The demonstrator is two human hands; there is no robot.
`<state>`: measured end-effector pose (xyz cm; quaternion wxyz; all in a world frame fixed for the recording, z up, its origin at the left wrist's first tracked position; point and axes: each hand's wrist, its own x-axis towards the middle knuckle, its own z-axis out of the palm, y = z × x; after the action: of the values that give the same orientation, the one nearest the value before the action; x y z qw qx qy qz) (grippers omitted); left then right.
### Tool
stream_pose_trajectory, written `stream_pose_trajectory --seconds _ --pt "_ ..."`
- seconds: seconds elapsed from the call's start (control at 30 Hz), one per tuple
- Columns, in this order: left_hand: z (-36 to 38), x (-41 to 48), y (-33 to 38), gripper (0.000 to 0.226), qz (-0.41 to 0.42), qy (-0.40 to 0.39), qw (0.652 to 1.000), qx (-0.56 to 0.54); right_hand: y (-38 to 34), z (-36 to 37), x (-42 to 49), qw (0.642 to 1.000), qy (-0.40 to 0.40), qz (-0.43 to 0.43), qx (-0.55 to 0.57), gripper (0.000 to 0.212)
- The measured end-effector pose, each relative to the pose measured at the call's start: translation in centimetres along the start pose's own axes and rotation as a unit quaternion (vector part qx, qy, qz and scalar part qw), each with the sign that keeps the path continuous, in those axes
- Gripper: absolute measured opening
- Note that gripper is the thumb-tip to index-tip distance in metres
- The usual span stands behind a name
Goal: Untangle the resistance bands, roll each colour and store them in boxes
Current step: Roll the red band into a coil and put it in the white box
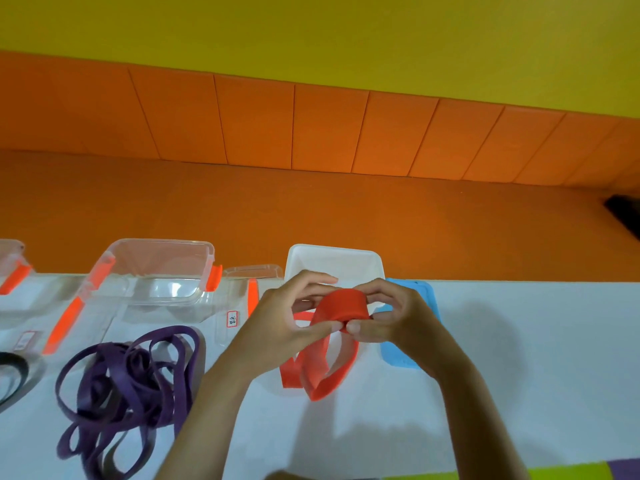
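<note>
Currently the red band [341,306] is partly rolled into a fat coil, held up above the counter [519,358]. Its unrolled tail hangs down toward the person and loops onto the surface. Both hands are clamped on the coil. The left hand [284,320] and right hand [394,317] each pinch it, with the thumbs meeting underneath and the fingers arched over the top, so neither is nearer. The remaining slack lies below and nearer the body, so it probably feeds upward into the coil. A white box [334,258] sits just beyond the hands, with a blue lid [431,299] beside it. Purple bands [131,382] lie tangled to the left, in front of a clear box [156,268].
</note>
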<state>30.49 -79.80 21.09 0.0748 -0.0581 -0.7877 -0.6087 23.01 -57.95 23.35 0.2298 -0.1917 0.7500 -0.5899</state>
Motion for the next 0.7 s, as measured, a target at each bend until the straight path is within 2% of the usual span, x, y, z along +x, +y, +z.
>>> stream_pose_trajectory --seconds 0.07,0.17,0.27,0.33,0.47,0.63,0.7 --pt "0.3 0.4 0.6 0.054 0.018 0.019 0.998 -0.058 -0.7 -0.4 -0.4 0.999 0.012 -0.019 0.036 0.046" --pt "0.4 1.2 1.9 0.054 0.064 0.049 0.993 -0.081 -1.5 -0.5 -0.7 0.986 0.009 -0.045 0.161 0.046" --pt "0.5 1.8 3.3 0.052 0.066 0.063 0.986 -0.141 -2.4 0.3 -0.9 0.969 0.002 -0.055 0.239 0.036" --pt "0.7 1.9 4.1 0.048 0.068 0.081 0.982 -0.157 -3.3 0.6 -1.0 0.972 0.015 -0.047 0.232 0.033" --pt "1.2 1.2 5.8 0.045 0.077 0.128 0.973 -0.178 -5.8 0.0 -1.4 0.988 0.045 -0.054 0.135 0.043" --pt "0.6 2.3 9.0 0.037 0.104 0.149 0.965 -0.189 -8.0 -0.8 -1.4 0.977 -0.006 -0.069 0.203 0.048" --pt "0.3 3.0 9.8 0.036 0.114 0.147 0.965 -0.186 -8.9 -1.1 -1.3 0.975 0.001 -0.061 0.215 0.05"
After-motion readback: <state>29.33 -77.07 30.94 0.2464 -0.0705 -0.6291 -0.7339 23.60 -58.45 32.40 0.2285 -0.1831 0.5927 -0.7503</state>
